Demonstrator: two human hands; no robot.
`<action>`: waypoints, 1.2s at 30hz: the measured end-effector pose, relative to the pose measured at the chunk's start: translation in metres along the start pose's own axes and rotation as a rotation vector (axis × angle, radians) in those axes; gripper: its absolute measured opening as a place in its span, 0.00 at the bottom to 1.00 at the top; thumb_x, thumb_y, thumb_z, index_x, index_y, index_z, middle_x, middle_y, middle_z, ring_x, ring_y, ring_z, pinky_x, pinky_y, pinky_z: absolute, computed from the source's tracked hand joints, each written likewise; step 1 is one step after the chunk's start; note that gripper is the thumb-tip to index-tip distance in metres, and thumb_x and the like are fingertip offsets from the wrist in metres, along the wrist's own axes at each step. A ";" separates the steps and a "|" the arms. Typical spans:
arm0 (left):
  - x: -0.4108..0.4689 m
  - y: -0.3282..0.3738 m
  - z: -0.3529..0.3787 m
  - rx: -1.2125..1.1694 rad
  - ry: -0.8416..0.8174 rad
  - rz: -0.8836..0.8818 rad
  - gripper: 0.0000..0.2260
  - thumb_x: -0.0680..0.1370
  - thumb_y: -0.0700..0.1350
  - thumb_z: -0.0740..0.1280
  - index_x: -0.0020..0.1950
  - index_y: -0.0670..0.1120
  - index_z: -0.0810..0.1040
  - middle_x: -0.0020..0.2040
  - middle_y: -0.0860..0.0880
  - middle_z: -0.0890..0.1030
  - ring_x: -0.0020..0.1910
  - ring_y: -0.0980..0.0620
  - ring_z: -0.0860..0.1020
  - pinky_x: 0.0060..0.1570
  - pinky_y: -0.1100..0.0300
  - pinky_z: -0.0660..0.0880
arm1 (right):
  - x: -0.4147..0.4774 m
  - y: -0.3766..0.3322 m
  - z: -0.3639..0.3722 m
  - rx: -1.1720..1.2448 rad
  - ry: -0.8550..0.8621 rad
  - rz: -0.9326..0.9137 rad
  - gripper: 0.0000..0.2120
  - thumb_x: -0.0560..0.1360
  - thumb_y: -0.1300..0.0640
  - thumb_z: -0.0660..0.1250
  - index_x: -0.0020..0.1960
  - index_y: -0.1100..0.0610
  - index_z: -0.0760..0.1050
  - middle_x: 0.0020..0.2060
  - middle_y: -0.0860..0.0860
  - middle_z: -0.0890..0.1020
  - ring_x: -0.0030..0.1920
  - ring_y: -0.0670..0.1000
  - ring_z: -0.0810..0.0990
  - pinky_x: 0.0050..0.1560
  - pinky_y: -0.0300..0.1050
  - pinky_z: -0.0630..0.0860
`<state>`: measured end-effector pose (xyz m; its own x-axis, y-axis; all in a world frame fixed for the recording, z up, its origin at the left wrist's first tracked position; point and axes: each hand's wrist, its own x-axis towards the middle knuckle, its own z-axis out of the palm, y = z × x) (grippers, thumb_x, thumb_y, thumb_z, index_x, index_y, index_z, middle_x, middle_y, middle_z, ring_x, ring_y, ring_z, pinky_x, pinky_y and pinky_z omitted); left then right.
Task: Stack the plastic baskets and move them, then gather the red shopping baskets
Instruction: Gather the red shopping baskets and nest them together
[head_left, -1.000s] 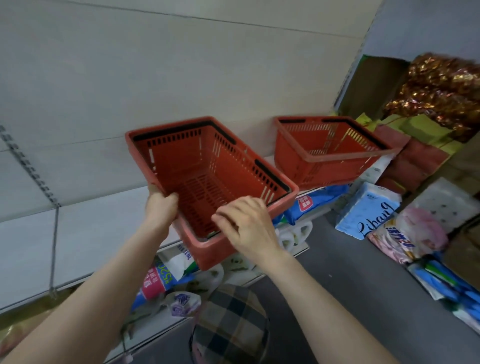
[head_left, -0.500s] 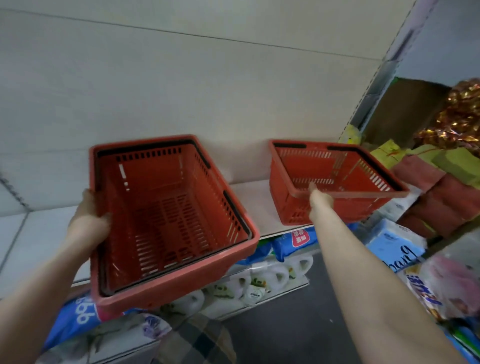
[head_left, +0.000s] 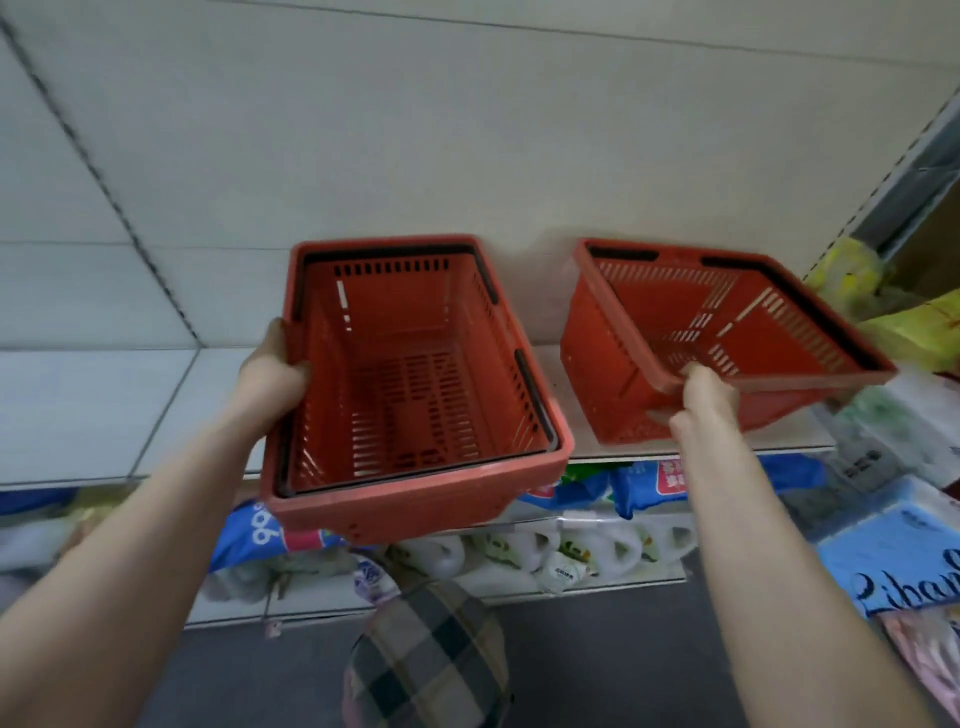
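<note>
I see two red shopping baskets with black handles folded along their rims. My left hand (head_left: 272, 371) grips the left rim of the nearer red basket (head_left: 415, 499), holding it in the air in front of the white shelf (head_left: 104, 410). The second red basket (head_left: 613, 379) rests on that shelf to the right, tilted with its near side raised. My right hand (head_left: 701, 402) is closed on its near rim. Both baskets are empty.
Below the shelf lie blue and white packs of tissue and toilet paper (head_left: 597, 551). More packs, one blue with lettering (head_left: 893, 561), pile up at the right. A plaid object (head_left: 426, 654) sits low in the middle over dark grey floor. Yellow packages (head_left: 852, 280) crowd the far right.
My right hand left the first basket, reached right and took hold of the second basket's rim, which has tipped up. My left hand alone carries the first basket, now more level.
</note>
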<state>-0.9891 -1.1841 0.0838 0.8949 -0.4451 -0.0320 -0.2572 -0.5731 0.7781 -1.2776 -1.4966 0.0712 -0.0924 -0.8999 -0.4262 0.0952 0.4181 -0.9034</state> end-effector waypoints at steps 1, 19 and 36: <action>-0.001 0.000 -0.001 -0.022 -0.001 0.000 0.15 0.75 0.40 0.64 0.61 0.48 0.71 0.52 0.43 0.82 0.48 0.43 0.80 0.50 0.54 0.74 | -0.007 -0.004 -0.004 0.012 -0.035 -0.002 0.12 0.73 0.63 0.64 0.56 0.60 0.73 0.51 0.62 0.80 0.43 0.61 0.82 0.29 0.61 0.81; -0.041 -0.038 -0.037 -0.382 -0.290 0.103 0.18 0.75 0.49 0.60 0.65 0.52 0.73 0.58 0.47 0.82 0.58 0.47 0.80 0.62 0.45 0.75 | -0.218 -0.080 -0.024 -0.077 -0.440 -0.432 0.07 0.75 0.63 0.60 0.45 0.55 0.76 0.40 0.55 0.81 0.42 0.55 0.82 0.40 0.57 0.84; -0.052 -0.029 -0.051 -0.824 -0.551 -0.076 0.35 0.69 0.74 0.61 0.69 0.55 0.75 0.67 0.47 0.79 0.68 0.44 0.75 0.69 0.40 0.66 | -0.171 -0.049 0.039 -0.751 -0.671 -0.385 0.10 0.76 0.64 0.64 0.49 0.54 0.82 0.31 0.50 0.83 0.26 0.47 0.80 0.27 0.40 0.78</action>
<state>-1.0097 -1.1091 0.0947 0.5505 -0.8042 -0.2241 0.3147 -0.0488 0.9479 -1.2276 -1.3685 0.1901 0.5983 -0.7757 -0.2010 -0.4781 -0.1442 -0.8664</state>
